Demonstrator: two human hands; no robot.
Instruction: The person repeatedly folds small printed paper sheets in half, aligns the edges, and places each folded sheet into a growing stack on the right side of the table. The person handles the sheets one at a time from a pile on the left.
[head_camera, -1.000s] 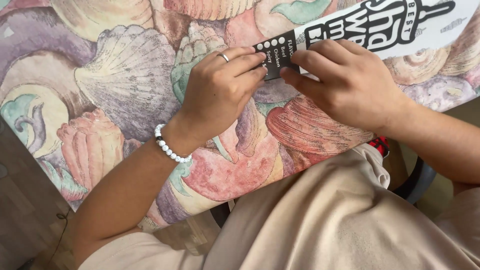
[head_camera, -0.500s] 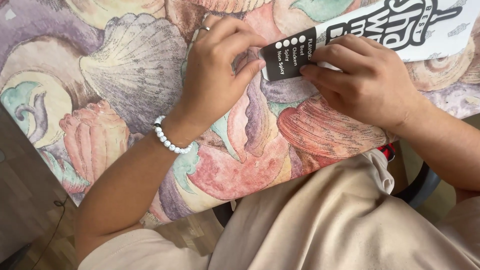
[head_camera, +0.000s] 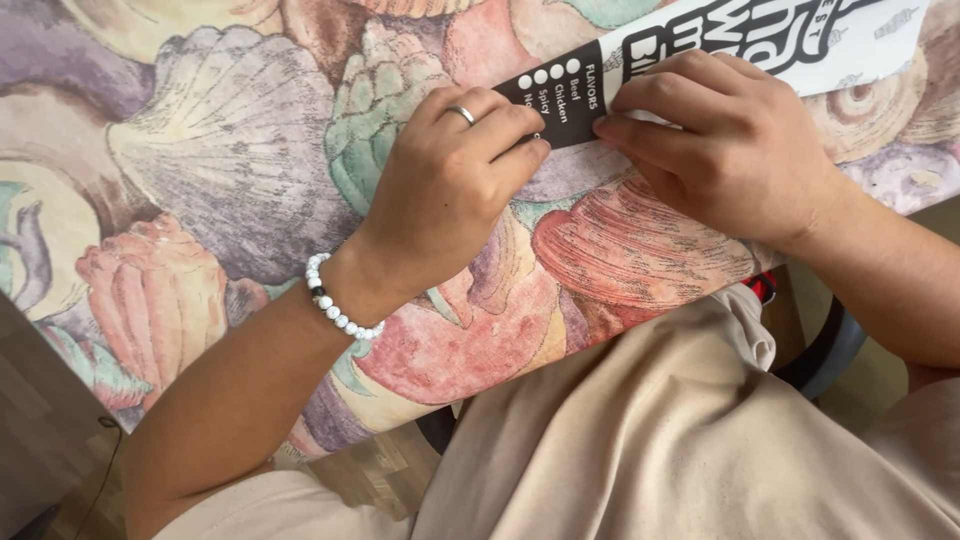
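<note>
Since half a second earlier, the left hand (head_camera: 450, 195) had slid down from above the dark end of the paper wrapper (head_camera: 700, 50) to its lower corner, its fingers now curled and pinching there, while the right hand (head_camera: 730, 150) had barely shifted. The long, flat wrapper, white with bold black lettering and a black panel carrying white dots, lay on the shell-patterned tablecloth (head_camera: 230, 170) toward twelve o'clock from the person. Its long axis ran from about eight o'clock, at the black panel, up to two o'clock, where it left the frame. Both hands were closed on that near end: the left, wearing a ring (head_camera: 461, 114) and a white bead bracelet (head_camera: 335, 300), gripped the corner from the eight o'clock side, and the right pressed flat across the strip from four o'clock, fingertips almost meeting the left's. The two hands were equally near the panel, with the rest of the wrapper stretching away beyond the right hand. Beige trousers (head_camera: 680, 440) filled the lower frame.
</note>
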